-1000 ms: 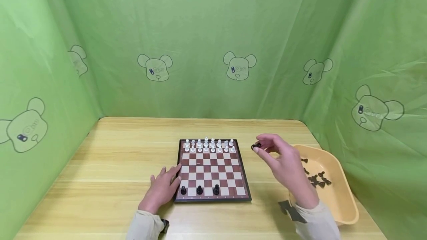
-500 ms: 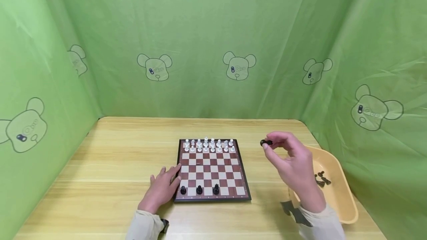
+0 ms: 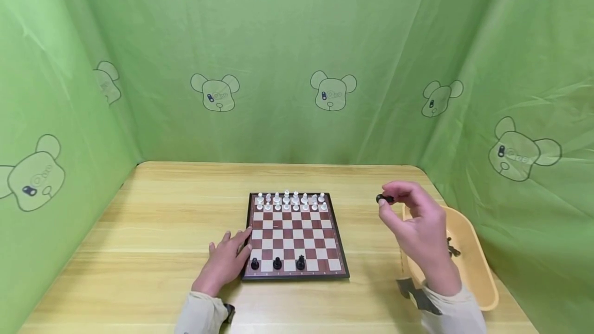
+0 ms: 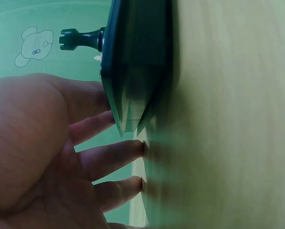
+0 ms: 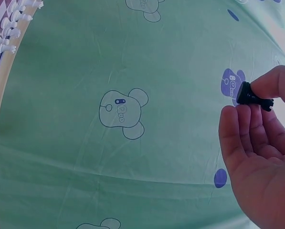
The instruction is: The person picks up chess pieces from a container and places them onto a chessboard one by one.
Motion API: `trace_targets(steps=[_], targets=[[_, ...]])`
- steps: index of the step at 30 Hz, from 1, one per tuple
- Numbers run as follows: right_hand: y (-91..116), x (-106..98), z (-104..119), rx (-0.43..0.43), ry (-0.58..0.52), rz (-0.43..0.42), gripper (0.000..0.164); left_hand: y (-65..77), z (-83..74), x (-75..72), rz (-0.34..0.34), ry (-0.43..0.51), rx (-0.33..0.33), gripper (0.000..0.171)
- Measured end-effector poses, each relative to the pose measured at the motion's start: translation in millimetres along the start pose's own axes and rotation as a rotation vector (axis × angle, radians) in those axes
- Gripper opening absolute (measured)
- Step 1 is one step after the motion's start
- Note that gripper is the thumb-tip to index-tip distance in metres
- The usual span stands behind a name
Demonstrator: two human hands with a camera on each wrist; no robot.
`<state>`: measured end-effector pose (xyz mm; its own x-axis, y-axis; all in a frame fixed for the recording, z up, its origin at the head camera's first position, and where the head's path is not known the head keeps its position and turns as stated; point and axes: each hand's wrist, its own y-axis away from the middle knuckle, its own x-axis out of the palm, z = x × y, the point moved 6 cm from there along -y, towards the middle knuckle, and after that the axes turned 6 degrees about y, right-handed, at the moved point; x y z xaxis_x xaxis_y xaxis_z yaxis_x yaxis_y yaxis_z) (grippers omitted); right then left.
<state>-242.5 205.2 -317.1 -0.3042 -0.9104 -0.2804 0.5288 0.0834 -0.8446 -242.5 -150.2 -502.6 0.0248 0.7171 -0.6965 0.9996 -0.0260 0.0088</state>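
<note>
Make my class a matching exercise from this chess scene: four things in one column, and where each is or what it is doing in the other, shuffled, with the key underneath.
1. Left hand
2. White pieces
3. Right hand
4. Tub

A. Pinching a black piece in the air
B. Right of the chessboard, with dark pieces lying inside
C. Touching the board's left edge
D. Standing in two rows at the board's far end

Pairs: 1-C, 2-D, 3-A, 4-B
</note>
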Motion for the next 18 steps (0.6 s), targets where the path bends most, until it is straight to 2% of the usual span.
trace_targets(steps=[18], targets=[[-0.7,1.4,5.5,0.015,-0.003,0.021,0.035,0.5,-0.1,0.2,-0.002,0.006,-0.007,0.05]])
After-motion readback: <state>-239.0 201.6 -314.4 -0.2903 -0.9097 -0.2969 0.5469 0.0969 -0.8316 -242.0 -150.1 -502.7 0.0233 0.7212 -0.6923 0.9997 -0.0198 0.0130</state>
